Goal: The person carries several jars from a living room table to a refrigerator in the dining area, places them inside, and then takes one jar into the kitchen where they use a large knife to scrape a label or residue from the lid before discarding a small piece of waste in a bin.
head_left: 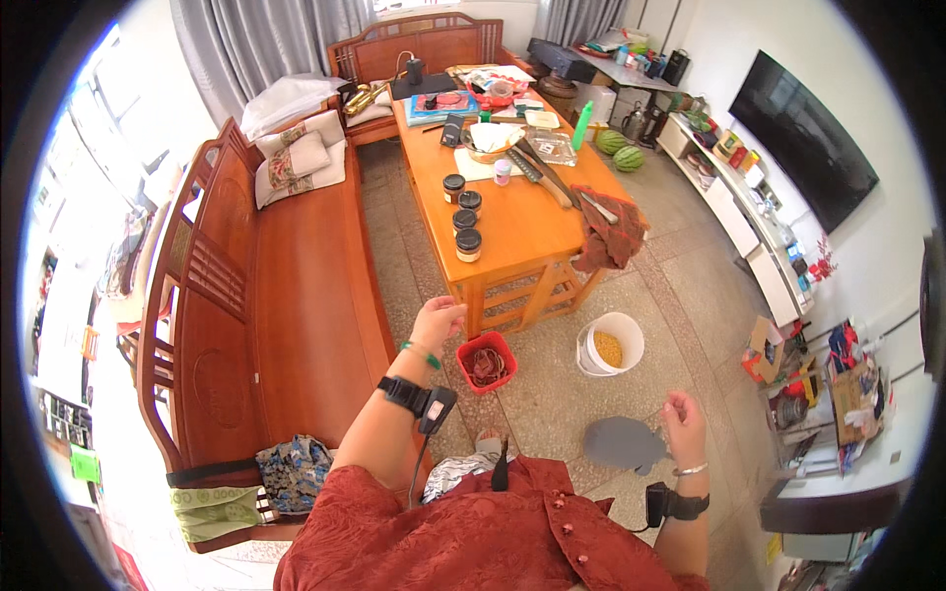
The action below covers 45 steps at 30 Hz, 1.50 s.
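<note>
My left hand hangs in the air just off the near corner of the wooden table. Its fingers are curled in and nothing shows in them. Below it on the floor stands a red bin with brownish-red material inside. My right hand is raised on the right, its fingers also bent inward with no object visible. Beside it, a grey flat round thing lies low by the floor. A white bucket holding yellow grains stands between and beyond my hands.
Several black-lidded jars line the table's left edge. A knife and brown cloth lie at its right. A long wooden bench runs along the left. Watermelons sit on the floor near a white cabinet.
</note>
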### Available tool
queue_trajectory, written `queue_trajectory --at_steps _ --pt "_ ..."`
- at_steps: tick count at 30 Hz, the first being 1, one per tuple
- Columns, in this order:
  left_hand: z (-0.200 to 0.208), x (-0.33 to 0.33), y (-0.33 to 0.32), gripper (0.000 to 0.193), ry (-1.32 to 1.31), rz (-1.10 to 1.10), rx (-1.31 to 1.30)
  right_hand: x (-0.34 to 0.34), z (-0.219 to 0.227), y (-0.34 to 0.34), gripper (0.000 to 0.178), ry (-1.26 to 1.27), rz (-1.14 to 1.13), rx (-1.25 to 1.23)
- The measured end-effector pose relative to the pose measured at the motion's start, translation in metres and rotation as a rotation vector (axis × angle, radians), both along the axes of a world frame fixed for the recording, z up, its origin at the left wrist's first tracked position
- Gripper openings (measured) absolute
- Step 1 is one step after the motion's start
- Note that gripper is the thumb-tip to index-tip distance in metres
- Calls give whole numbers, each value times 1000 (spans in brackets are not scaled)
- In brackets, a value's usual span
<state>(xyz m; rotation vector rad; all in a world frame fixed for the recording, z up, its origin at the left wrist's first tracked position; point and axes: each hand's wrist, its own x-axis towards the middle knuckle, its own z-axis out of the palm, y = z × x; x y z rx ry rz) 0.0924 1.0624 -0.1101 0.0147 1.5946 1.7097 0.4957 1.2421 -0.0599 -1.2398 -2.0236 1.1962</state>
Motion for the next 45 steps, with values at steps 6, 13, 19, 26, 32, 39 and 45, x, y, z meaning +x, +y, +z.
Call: queue_trajectory --at_steps 6,13,19,26,32,39,45 --pt "-54 -51 75 62 489 44 -253 -115 20 79 21 -46 282 34" --pt "-43 -80 117 61 652 134 -505 -341 9 153 22 103 770 246" --pt "-46 -79 136 82 704 134 -698 -530 -107 169 36 118 803 148" --pt "-55 -74 152 86 719 177 -802 -576 -149 142 39 133 839 121" --pt "-64 -89 168 87 838 268 -936 -587 -168 145 26 246 789 -257" --pt "-61 -96 185 80 918 188 -1045 -586 -162 182 20 86 660 -198" --pt "-63 -91 191 69 895 193 -1213 -571 -126 161 32 342 1036 429"
